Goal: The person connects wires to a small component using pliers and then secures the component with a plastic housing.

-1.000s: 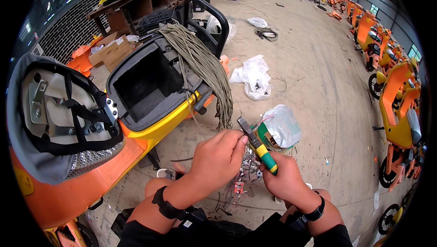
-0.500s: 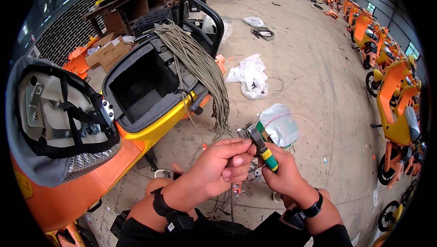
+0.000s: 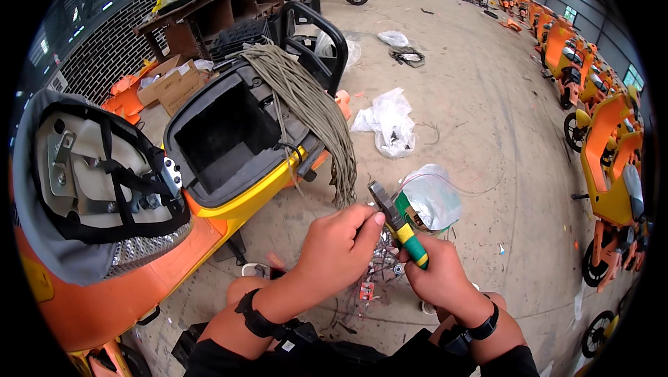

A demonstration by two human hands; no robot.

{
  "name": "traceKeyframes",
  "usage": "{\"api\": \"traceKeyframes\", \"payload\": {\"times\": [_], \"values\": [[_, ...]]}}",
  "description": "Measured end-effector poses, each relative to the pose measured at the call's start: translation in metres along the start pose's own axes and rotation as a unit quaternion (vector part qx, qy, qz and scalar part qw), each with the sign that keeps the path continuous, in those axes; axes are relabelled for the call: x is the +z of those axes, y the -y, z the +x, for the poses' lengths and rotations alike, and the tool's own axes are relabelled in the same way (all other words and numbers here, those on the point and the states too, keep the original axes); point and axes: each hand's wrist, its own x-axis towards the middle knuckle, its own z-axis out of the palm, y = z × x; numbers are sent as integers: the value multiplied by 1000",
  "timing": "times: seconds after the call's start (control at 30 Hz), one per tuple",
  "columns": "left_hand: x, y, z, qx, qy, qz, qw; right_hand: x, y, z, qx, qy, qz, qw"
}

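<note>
In my right hand is a pair of pliers with green and yellow grips, its metal head pointing up and away from me. My left hand is closed in a pinch just left of the pliers' head, apart from it. What sits between its thumb and fingers, if anything, is too small to make out. Below the hands, a jumble of wires and small parts lies on the floor. Left of my hands stands a yellow and orange scooter with its seat tipped up and its storage bin exposed.
A bundle of grey-green cord drapes over the scooter's rear. White plastic bags and a silvery bag lie on the concrete floor. Cardboard boxes and a brown bench stand behind. More scooters line the right side.
The pliers' head has come away from my left fingers. My left hand has turned and its fingers have curled in more. The view has shifted slightly.
</note>
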Motion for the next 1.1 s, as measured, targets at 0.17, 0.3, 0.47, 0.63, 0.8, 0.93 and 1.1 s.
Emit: {"api": "traceKeyframes", "payload": {"times": [0.17, 0.3, 0.47, 0.63, 0.8, 0.93, 1.1], "values": [[-10, -10, 6, -276, 138, -460, 833, -8, 3, 1, -32, 7, 19, 999], [-15, -13, 3, -353, 176, -582, 711, -9, -8, 2, -102, 13, 9, 995], [-14, -1, -2, -354, 200, -688, 602, -10, -13, 9, -151, 10, 0, 988], [1, 8, 7, -233, 100, -371, 894, -6, -10, 7, -46, -9, -70, 996], [6, 10, 3, 122, -64, 164, 977, -6, -7, 3, -23, -15, -107, 994], [7, 6, 2, 137, -60, 194, 970, -8, -4, 0, -2, -14, -89, 996], [2, 11, 3, -67, 33, -88, 993, -9, 0, 0, -23, 1, -57, 998]]}}
